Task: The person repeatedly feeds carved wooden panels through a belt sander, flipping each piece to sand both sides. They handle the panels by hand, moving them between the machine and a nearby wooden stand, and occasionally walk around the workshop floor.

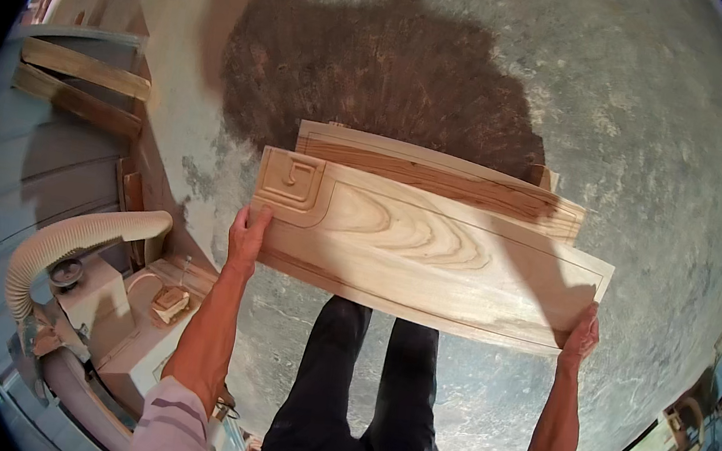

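Between my two hands I hold a long pale wooden panel (404,239), tilted with its right end lower in the view. A carved square corner with a curled groove marks its left end, and a thin dark line runs along its edges. My left hand (247,235) grips the left end, thumb on the face. My right hand (581,331) is closed around the lower right corner. Just beyond lies a second wooden panel (438,174), partly hidden behind the held one. The fingers behind the held panel are out of sight.
At the left stands a dusty machine (114,322) with a ribbed hose (79,234). Wooden boards (84,74) lean at the grey metal wall (5,140). Tools and parts (685,432) crowd the right rim. A dark shadow falls on the concrete floor (640,124).
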Action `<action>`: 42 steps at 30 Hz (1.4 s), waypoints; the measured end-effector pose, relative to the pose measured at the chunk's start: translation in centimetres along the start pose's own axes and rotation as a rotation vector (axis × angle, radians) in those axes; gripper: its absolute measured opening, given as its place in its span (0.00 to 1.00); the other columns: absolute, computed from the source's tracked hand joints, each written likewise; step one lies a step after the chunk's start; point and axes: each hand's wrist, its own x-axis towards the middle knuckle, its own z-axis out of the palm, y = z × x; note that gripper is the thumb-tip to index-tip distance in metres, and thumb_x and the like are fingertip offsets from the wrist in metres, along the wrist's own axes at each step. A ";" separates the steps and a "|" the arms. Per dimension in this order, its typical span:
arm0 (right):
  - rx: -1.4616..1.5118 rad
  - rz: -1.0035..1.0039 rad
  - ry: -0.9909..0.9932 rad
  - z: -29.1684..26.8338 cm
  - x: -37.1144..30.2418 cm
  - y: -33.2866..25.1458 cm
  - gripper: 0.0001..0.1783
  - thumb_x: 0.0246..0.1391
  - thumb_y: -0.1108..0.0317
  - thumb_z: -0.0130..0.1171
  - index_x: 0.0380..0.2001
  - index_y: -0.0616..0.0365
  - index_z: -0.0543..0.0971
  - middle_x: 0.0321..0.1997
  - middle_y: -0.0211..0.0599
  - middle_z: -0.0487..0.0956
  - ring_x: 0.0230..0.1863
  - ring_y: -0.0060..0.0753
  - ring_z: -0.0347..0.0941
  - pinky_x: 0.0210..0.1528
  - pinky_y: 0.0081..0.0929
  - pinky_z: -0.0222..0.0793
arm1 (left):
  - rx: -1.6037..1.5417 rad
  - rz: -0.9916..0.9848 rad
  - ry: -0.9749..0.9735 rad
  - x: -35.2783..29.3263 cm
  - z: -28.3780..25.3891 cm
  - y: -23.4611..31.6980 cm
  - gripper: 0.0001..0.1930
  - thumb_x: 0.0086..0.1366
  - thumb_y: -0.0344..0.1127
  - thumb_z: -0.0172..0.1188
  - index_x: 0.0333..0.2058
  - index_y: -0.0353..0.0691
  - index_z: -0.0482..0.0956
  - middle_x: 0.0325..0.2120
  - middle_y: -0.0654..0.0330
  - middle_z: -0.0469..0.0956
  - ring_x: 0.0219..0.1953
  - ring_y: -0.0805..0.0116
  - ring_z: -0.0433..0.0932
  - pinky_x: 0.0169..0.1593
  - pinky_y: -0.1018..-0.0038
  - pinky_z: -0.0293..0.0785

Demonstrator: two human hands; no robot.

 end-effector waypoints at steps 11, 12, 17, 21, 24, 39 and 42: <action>0.026 0.065 -0.081 7.6 7.2 1.5 0.31 0.57 0.44 0.46 0.45 0.64 0.75 0.42 0.36 0.76 0.44 0.27 0.69 0.48 0.24 0.63 | 0.065 0.019 0.101 7.4 5.5 -4.6 0.37 0.55 0.55 0.60 0.54 0.34 0.64 0.45 0.59 0.69 0.46 0.71 0.65 0.51 0.76 0.60; 0.023 0.095 -0.104 8.0 7.5 1.5 0.31 0.57 0.44 0.46 0.47 0.64 0.74 0.44 0.35 0.76 0.46 0.27 0.68 0.50 0.24 0.62 | 0.090 0.020 0.074 8.3 5.2 -5.0 0.36 0.55 0.54 0.60 0.55 0.34 0.63 0.45 0.59 0.69 0.47 0.70 0.65 0.52 0.76 0.60; -0.024 -0.118 -0.216 10.4 8.5 4.9 0.29 0.59 0.49 0.44 0.50 0.65 0.70 0.46 0.40 0.75 0.46 0.31 0.69 0.51 0.28 0.62 | 0.385 0.067 0.106 10.0 6.5 -5.7 0.42 0.52 0.56 0.62 0.58 0.34 0.59 0.55 0.47 0.62 0.55 0.59 0.64 0.57 0.70 0.58; 0.130 -0.028 -0.280 10.6 7.3 2.8 0.26 0.60 0.54 0.44 0.52 0.66 0.67 0.48 0.44 0.74 0.49 0.37 0.69 0.53 0.30 0.62 | 0.250 -0.038 -0.059 10.4 7.0 -4.1 0.40 0.52 0.54 0.62 0.57 0.32 0.60 0.51 0.47 0.67 0.55 0.60 0.64 0.57 0.70 0.58; -0.126 -0.144 -0.284 12.0 9.2 9.0 0.18 0.61 0.57 0.45 0.40 0.62 0.74 0.39 0.35 0.74 0.40 0.28 0.67 0.44 0.26 0.63 | 0.339 -0.075 -0.054 10.0 6.5 -1.3 0.24 0.58 0.46 0.59 0.46 0.33 0.70 0.41 0.56 0.72 0.39 0.70 0.72 0.42 0.74 0.70; -0.096 0.116 -0.312 11.5 8.6 3.0 0.27 0.54 0.48 0.53 0.44 0.63 0.73 0.39 0.37 0.76 0.41 0.25 0.69 0.46 0.24 0.64 | 0.107 -0.081 -0.152 11.7 5.2 -4.5 0.30 0.57 0.46 0.61 0.53 0.35 0.64 0.48 0.59 0.70 0.49 0.72 0.67 0.52 0.74 0.61; -0.117 0.119 -0.303 11.6 8.4 2.4 0.29 0.54 0.48 0.53 0.47 0.63 0.71 0.41 0.39 0.76 0.42 0.29 0.70 0.47 0.27 0.64 | 0.163 -0.101 -0.148 12.1 4.9 -4.6 0.31 0.57 0.45 0.61 0.53 0.34 0.64 0.48 0.57 0.69 0.50 0.69 0.67 0.53 0.73 0.61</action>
